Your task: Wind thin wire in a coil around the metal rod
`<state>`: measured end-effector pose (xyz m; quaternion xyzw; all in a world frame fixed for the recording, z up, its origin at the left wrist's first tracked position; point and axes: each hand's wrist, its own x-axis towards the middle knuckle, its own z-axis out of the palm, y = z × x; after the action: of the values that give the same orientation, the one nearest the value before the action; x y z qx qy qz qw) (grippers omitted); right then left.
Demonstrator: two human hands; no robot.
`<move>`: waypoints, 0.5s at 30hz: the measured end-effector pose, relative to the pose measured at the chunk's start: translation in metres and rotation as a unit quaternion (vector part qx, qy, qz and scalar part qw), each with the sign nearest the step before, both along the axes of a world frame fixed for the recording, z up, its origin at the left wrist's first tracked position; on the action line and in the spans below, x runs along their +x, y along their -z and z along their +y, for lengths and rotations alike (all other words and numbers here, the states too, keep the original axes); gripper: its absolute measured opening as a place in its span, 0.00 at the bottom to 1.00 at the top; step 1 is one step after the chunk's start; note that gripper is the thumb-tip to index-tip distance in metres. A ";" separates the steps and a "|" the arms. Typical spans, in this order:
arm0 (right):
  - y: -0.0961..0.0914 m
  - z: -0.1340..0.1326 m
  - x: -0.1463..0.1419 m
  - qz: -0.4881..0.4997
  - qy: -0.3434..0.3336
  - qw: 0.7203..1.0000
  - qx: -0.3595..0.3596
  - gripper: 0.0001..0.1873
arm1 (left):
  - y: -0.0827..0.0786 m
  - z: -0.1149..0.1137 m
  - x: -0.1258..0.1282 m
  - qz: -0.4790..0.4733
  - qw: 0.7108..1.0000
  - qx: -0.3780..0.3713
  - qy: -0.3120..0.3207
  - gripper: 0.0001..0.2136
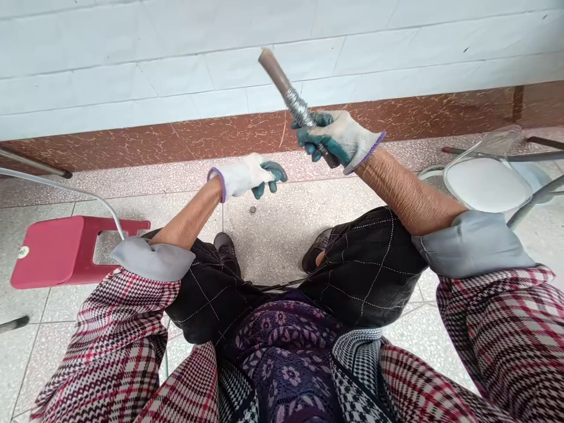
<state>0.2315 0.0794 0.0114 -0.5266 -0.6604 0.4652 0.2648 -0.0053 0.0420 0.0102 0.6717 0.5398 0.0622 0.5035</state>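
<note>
Floor tiles [282,229] spread below one white wall [132,53]. Two seats flank the person: one red stool [57,249] at left, one pale chair [484,185] at right. Two gloved hands are up. Right hand [339,138] is wrapped tight round one brown rod [275,70], tilted up-left, wire coil [298,108] wound just above the fist. Left hand [251,175] is loosely curled; whether it pinches anything, I cannot tell.
</note>
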 end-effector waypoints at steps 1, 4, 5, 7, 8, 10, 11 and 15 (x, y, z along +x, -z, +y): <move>0.004 0.003 0.000 0.005 0.017 1.000 0.001 0.22 | -0.003 -0.004 0.003 0.013 1.000 0.008 -0.008 0.17; 0.014 0.013 0.003 -0.004 0.073 0.997 0.005 0.20 | -0.012 -0.013 0.009 0.047 0.998 0.025 -0.026 0.15; 0.017 0.016 0.004 -0.014 0.083 0.996 0.008 0.19 | -0.015 -0.015 0.010 0.051 0.998 0.029 -0.032 0.14; 0.019 0.021 0.008 -0.080 0.076 0.994 0.022 0.17 | -0.017 -0.014 0.008 0.052 0.997 0.034 -0.038 0.13; 0.019 0.023 0.010 -0.144 0.059 0.987 0.038 0.16 | -0.018 -0.012 0.006 0.057 0.997 0.033 -0.040 0.12; 0.018 0.025 0.011 -0.311 0.011 0.947 0.076 0.15 | -0.019 -0.007 0.000 0.076 0.996 0.026 -0.040 0.12; 0.017 0.024 0.011 -0.387 -0.015 0.917 0.090 0.14 | -0.019 -0.004 -0.003 0.089 0.995 0.023 -0.039 0.13; 0.017 0.013 0.010 -0.455 -0.111 0.883 0.031 0.09 | -0.018 0.005 -0.014 0.118 0.992 0.030 -0.036 0.14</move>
<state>0.2420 0.0924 -0.0057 -0.5952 -0.7766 0.1798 -0.1020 -0.0191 0.0473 0.0281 0.6693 0.6171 0.0170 0.4133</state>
